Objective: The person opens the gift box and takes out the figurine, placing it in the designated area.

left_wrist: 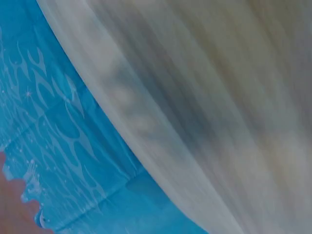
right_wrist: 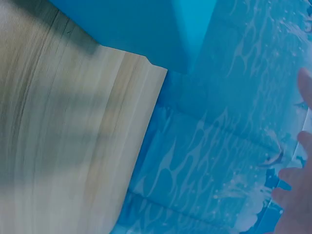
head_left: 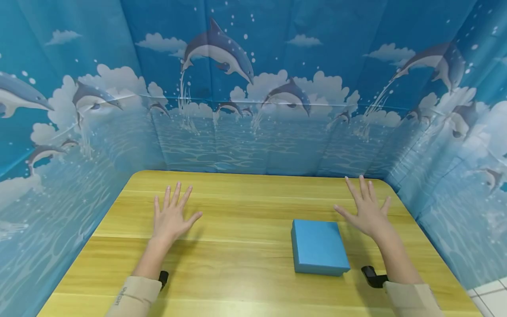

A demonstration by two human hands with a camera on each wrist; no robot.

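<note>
Left sleeve [head_left: 132,297] beige, small dark lettering [head_left: 120,296]. Right sleeve [head_left: 412,300] beige. Black wrist mounts: left mount [head_left: 163,279], angular right mount [head_left: 373,278].

A plain blue box [head_left: 320,244], roughly square and fairly low, sat flat on the yellow wood-grain table [head_left: 237,264], at about 3 o'clock from the table's middle. Its smooth top faced up, lid on, with a small step at the corner towards 5 o'clock, where the lid stood out past the base. The right hand [head_left: 366,215] was at about 2 o'clock from the box, near but apart.
</note>
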